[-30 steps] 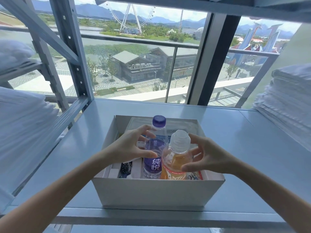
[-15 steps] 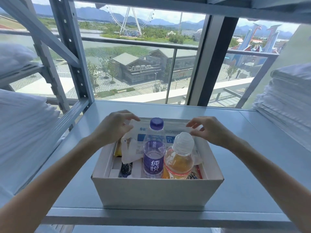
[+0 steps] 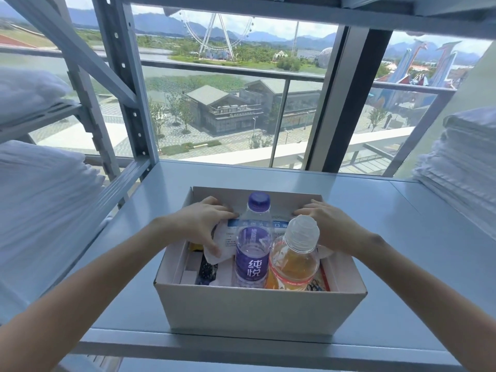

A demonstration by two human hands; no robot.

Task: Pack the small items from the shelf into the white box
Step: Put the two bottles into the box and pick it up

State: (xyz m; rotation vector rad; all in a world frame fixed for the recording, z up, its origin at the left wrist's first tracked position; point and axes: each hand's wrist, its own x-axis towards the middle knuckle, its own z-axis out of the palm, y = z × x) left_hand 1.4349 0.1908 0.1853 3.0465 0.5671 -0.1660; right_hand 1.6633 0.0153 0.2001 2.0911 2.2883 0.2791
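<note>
Far left: soft white bedding (image 3: 40,200) lies on the neighbouring rack; we judge it no part of the job.

Left hand (image 3: 197,226) reaches into the open white cardboard box (image 3: 257,310). Its fingers curl over the top of a flat white packet with a blue label strip (image 3: 228,238), and the thumb hooks its lower corner. We read this as a grip meant to steer the packet down behind the bottles. The packet leans toward the far wall, its middle hidden.

Below it we glimpse a small dark item (image 3: 206,271), too indistinct to name.

Centre: a clear water bottle with purple cap and purple label (image 3: 253,253) stands upright. It touches the clear bottle of orange drink with a ribbed pale cap (image 3: 295,257) on its right. Both stand by the near wall, probably so flat goods fit behind.

Right hand (image 3: 331,228) lies on the packet's right top edge, fingers fairly straight. The orange bottle hides the thumb, so we cannot tell whether it presses or pinches.

The box sits on the grey-blue metal shelf (image 3: 429,237).

Far right: folded white towels (image 3: 467,170).
</note>
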